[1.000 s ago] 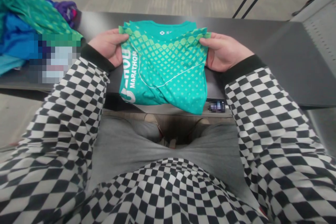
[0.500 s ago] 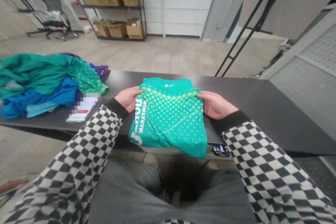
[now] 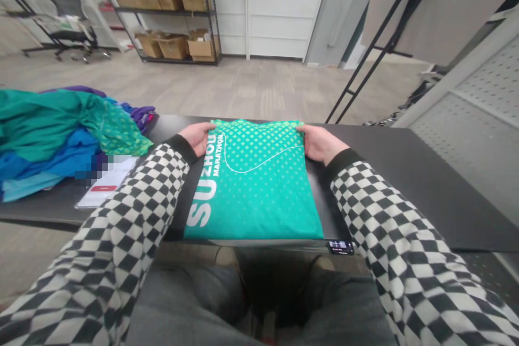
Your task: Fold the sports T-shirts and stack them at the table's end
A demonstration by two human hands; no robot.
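A green T-shirt (image 3: 259,194) with a lighter diamond pattern and white "SUZHOU MARATHON" lettering lies folded into a near-square on the dark table (image 3: 385,189). My left hand (image 3: 197,137) pinches its far left corner. At the far right corner, my right hand (image 3: 322,141) grips the cloth between thumb and fingers. The shirt's near edge lies along the table's front edge. Its underside and back layers are hidden.
On the left rests a heap of green, blue and purple clothes (image 3: 60,130), with a printed sheet (image 3: 107,181) beside it. A phone (image 3: 340,247) sits at the front edge. Beyond the table stand a shelf with cardboard boxes (image 3: 172,46) and an office chair (image 3: 67,16).
Both hands have moved slightly away from me, drawing the shirt's far edge along. The collar part no longer shows, and the front panel now lies flatter and straighter, with more lettering visible.
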